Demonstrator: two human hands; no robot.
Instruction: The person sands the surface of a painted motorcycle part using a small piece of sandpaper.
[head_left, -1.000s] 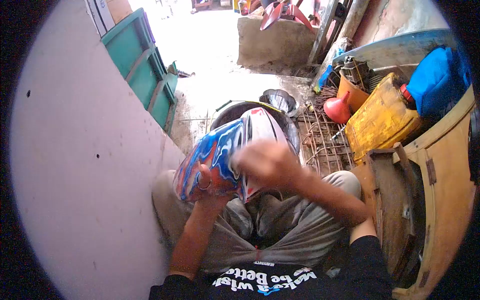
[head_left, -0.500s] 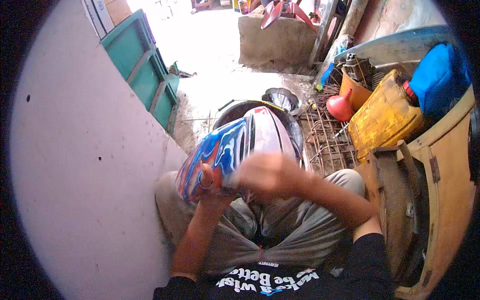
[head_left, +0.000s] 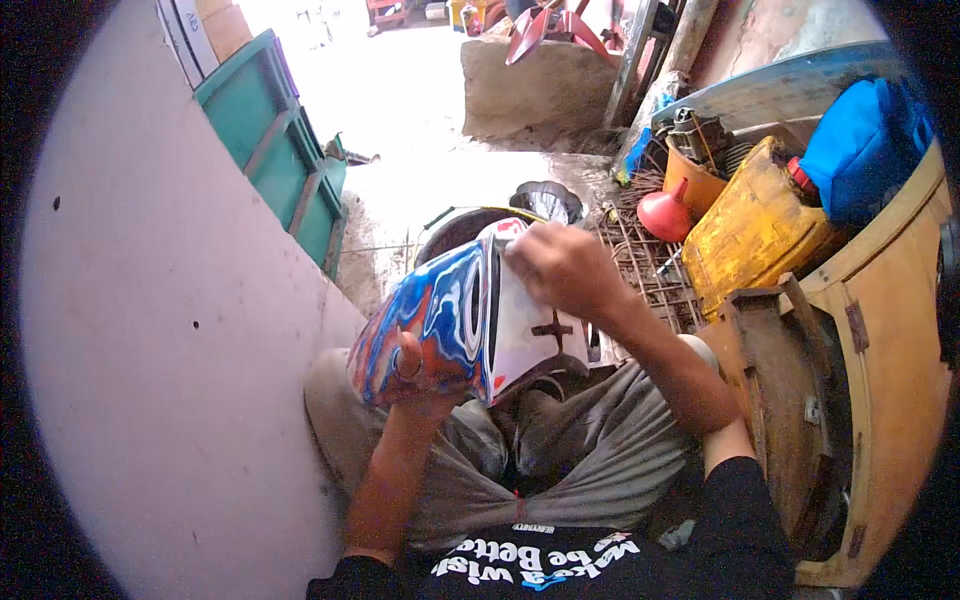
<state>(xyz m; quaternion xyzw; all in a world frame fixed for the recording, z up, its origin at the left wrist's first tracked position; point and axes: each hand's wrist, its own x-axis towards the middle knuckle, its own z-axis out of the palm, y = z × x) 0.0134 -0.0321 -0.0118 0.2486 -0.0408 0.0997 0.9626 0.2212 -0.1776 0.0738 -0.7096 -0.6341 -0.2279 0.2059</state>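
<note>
clearly, a painted shell is held by the left hand in the middle of the scene, over the gray pants. the thumb is laid on its near left part, and most of the fingers are tucked out of sight. the right hand is bent and bunched at the far part of the shell's white side. how tightly its fingers are drawn in, or if something small is pinched there, cannot be made out. blue, red and white swirls are spread over the shell's left side, and a dark cross mark is seen on the white side.

part of a black tub is hidden behind the shell. the far floor is washed out by bright light. on the left, a pale wall is seen, with a green panel farther off. on the right, a red funnel, a yellow jug and a blue bag are set near rusty rods. a wooden piece is cut off by the right edge.
</note>
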